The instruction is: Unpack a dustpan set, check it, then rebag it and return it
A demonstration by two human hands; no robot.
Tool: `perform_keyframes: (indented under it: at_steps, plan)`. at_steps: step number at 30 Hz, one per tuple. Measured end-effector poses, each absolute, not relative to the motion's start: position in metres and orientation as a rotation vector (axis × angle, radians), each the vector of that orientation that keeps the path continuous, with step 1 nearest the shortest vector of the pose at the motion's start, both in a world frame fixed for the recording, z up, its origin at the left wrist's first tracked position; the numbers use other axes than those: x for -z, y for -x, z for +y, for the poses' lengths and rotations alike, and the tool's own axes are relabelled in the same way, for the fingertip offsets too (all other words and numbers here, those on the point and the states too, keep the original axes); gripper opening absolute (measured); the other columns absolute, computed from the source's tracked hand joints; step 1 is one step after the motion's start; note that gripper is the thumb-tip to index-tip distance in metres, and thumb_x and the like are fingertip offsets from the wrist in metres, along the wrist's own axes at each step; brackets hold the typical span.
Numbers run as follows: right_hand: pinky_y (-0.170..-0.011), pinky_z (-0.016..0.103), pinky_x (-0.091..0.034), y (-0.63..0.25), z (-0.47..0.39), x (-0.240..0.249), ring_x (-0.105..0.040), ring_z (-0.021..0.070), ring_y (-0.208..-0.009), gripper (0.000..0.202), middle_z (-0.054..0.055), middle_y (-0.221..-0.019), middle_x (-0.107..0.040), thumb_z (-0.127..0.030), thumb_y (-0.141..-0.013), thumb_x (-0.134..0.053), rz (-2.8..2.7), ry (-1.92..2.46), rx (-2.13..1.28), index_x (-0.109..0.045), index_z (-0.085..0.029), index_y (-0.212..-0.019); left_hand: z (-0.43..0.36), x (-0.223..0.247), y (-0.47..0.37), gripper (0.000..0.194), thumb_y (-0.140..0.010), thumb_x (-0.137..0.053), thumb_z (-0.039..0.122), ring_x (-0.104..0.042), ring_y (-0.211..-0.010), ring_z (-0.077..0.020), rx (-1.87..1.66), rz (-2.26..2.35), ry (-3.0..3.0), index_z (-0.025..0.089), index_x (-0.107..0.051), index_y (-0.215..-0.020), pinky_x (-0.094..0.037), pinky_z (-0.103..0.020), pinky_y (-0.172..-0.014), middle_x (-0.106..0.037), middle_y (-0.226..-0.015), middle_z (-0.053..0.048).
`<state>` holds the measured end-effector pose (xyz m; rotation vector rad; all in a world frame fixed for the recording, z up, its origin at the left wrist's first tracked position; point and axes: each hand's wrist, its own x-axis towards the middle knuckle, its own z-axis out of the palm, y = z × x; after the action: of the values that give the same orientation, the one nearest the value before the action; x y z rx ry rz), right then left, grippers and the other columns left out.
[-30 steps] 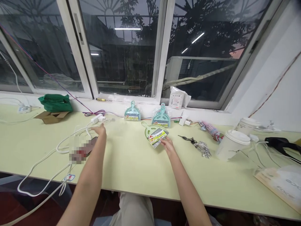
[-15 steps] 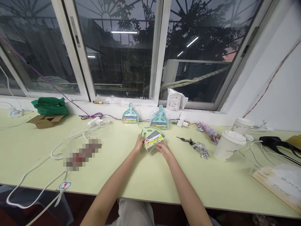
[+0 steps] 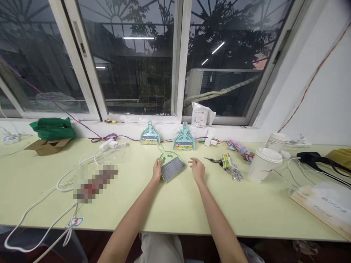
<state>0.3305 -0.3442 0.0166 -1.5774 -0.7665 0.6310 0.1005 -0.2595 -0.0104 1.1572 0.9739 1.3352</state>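
Small green brush (image 3: pixel 170 165) lies at frame centre on the tabletop (image 3: pixel 170 204). Left hand (image 3: pixel 157 170) touches its left edge, grip loose. Right hand (image 3: pixel 197 169) just beside it, fingers spread, empty.

arms: bare, no sleeves | wrists: no watch, no rings | legs: light beige trousers

You face a long pale yellow-green table (image 3: pixel 170 208) set against a wide row of white-framed sliding windows (image 3: pixel 177 62). Beyond the glass it is dusk — dark tree shapes, a curved iron grille, and a strip of pink sky at the right. Ceiling tube lights reflect in the panes. To your right runs a plain white wall (image 3: pixel 323 95) with a thin reddish wire slanting across it.
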Motion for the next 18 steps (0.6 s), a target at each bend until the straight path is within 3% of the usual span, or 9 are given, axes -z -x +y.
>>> perform_keyframes:
  at_steps: [3, 5, 8, 13, 18]
  plan:
    - [-0.090, 0.036, -0.045, -0.286, -0.345, -0.018, -0.061, 0.0216, -0.096, 0.028, 0.009, -0.100, -0.069, -0.033, -0.092, -0.041, -1.238, 1.601, -0.123, -0.066, -0.021, -0.098, -0.280, 0.003, -0.112, 0.046, -0.081, -0.059, 0.055, -0.048, -0.128, -0.0252, -1.346, 0.860, -1.336, 0.022, -0.062, -0.113, -0.031, -0.039, -0.110, -0.061, -0.128, -0.010]
    - [-0.092, 0.035, -0.041, -0.262, -0.347, -0.019, -0.054, 0.0233, -0.105, 0.027, 0.010, -0.108, -0.066, -0.033, -0.092, -0.043, -1.425, 1.579, 0.073, -0.064, -0.021, -0.103, -0.294, -0.003, -0.119, 0.046, -0.082, -0.058, 0.053, -0.050, -0.126, -0.0244, -1.313, 0.747, -1.448, 0.022, -0.064, -0.115, -0.030, -0.038, -0.111, -0.061, -0.128, -0.009]
    - [-0.087, 0.034, -0.040, -0.248, -0.351, -0.022, -0.052, 0.0238, -0.102, 0.025, 0.011, -0.103, -0.064, -0.032, -0.094, -0.042, -1.506, 1.613, 0.158, -0.063, -0.021, -0.101, -0.308, -0.013, -0.124, 0.047, -0.082, -0.058, 0.053, -0.052, -0.124, -0.0240, -1.300, 0.727, -1.444, 0.021, -0.065, -0.115, -0.030, -0.037, -0.111, -0.062, -0.128, -0.008]
    - [-0.081, 0.034, -0.038, -0.259, -0.353, -0.030, -0.049, 0.0232, -0.088, 0.030, 0.007, -0.084, -0.062, -0.026, -0.096, -0.034, -1.382, 1.643, 0.147, -0.060, -0.021, -0.080, -0.312, -0.032, -0.120, 0.047, -0.084, -0.055, 0.052, -0.054, -0.121, -0.0266, -1.163, 0.600, -1.511, 0.017, -0.068, -0.113, -0.034, -0.038, -0.109, -0.065, -0.124, -0.009]
    - [-0.078, 0.032, -0.037, -0.260, -0.354, -0.040, -0.048, 0.0222, -0.084, 0.031, 0.006, -0.080, -0.061, -0.023, -0.094, -0.034, -1.313, 1.588, 0.143, -0.059, -0.022, -0.075, -0.311, -0.044, -0.114, 0.043, -0.087, -0.052, 0.047, -0.056, -0.118, -0.0262, -1.165, 0.630, -1.628, 0.019, -0.067, -0.115, -0.037, -0.038, -0.106, -0.065, -0.124, -0.008]
